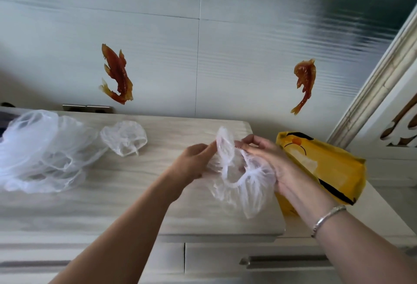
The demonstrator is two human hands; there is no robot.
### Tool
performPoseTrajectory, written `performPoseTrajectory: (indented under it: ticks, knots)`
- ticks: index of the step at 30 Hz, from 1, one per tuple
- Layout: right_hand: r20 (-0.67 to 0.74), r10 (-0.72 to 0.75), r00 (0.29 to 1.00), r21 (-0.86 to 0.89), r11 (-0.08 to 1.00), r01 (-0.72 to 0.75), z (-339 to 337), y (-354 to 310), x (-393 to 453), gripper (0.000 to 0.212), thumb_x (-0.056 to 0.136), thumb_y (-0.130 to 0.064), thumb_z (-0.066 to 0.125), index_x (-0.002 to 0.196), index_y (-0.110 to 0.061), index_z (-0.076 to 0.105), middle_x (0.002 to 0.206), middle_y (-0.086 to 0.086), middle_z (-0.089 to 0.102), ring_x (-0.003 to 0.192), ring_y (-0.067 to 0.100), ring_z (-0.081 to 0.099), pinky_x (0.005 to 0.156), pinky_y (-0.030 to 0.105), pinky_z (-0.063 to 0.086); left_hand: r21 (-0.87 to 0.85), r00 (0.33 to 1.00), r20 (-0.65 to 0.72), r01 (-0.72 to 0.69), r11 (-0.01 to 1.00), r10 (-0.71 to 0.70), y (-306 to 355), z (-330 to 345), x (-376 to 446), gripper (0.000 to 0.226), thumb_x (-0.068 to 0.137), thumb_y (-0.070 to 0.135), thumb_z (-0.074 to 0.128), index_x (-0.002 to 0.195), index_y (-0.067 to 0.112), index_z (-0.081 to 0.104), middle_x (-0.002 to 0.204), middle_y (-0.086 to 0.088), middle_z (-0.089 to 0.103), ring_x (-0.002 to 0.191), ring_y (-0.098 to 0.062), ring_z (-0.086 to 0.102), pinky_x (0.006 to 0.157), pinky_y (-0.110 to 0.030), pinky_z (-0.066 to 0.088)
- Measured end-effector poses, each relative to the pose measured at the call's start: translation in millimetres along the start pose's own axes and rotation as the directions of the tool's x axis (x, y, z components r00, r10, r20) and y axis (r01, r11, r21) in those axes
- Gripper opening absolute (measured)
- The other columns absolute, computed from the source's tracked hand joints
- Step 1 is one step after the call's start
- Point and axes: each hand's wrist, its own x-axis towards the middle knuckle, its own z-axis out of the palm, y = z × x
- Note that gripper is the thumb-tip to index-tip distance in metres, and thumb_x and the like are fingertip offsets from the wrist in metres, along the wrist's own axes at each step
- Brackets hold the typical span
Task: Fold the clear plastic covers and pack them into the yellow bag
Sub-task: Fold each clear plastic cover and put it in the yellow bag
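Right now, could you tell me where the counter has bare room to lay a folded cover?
Bare wood lies between the small cover and the hands, and along the near edge of the counter. The left is crowded by the cover pile; the yellow bag fills the right end.

A pile of plastic covers is seen at the left of the surface, with a single cover just to its right. A third cover is held above the surface between both hands, and the bag lies at the right edge, behind the right hand
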Motion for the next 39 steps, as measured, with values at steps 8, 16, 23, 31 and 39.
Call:
performPoseTrajectory:
  ticks: [8,16,23,31,39]
  knots:
    - [-0.203,0.071,0.977,-0.322,0.937,-0.135,-8,8,7,0.05,0.086,-0.045,0.065,0.103,0.003,0.068,0.086,0.019,0.069,0.071,0.023,0.063,0.061,0.025,0.047,0.122,0.925,-0.321,-0.17,0.978,0.201,0,-2,-4,0.028,0.097,0.016,0.049,0.072,0.004,0.055,0.039,0.003,0.047,0.029,-0.011,0.042,0.034,-0.015,0.031]
    - [-0.248,0.038,0.968,-0.558,0.811,-0.175,1,24,26,0.023,0.093,-0.028,0.06,0.082,-0.008,0.064,0.08,0.01,0.063,0.078,0.028,0.06,0.068,0.03,0.046,0.449,0.867,-0.412,-0.074,0.89,0.28,-19,-18,-5,0.031,0.1,0.02,0.04,0.071,0.014,0.048,0.041,-0.001,0.052,0.027,-0.012,0.049,0.036,-0.02,0.036]
    - [-0.017,-0.413,0.911,-0.988,0.149,0.05,-1,58,42,0.018,0.098,-0.031,0.047,0.093,-0.016,0.055,0.087,0.001,0.063,0.078,0.022,0.06,0.059,0.033,0.047,0.771,0.903,-0.385,0.2,0.604,0.193,-33,-28,-9,0.021,0.1,0.026,0.038,0.113,0.012,0.047,0.102,-0.007,0.062,0.089,-0.03,0.064,0.064,-0.033,0.043]
    - [0.414,-0.407,0.814,-0.886,0.027,0.464,22,57,15,0.036,0.095,-0.005,0.05,0.13,-0.014,0.053,0.134,-0.001,0.054,0.123,0.013,0.051,0.102,0.017,0.035,0.823,0.796,0.064,-0.383,0.42,0.601,-44,-20,-2,0.034,0.096,0.021,0.05,0.129,0.014,0.051,0.132,0.0,0.049,0.123,-0.018,0.044,0.102,-0.027,0.037]
    - [0.356,0.078,0.931,-0.924,-0.12,0.364,-14,73,2,0.087,0.077,-0.072,-0.003,0.149,-0.026,-0.018,0.148,-0.017,-0.03,0.138,-0.001,-0.028,0.117,0.026,-0.011,0.874,0.94,0.258,-0.325,0.362,0.222,-68,-24,3,0.101,0.083,0.073,0.038,0.153,0.015,-0.007,0.16,0.003,-0.011,0.145,-0.007,-0.014,0.12,-0.032,-0.004]
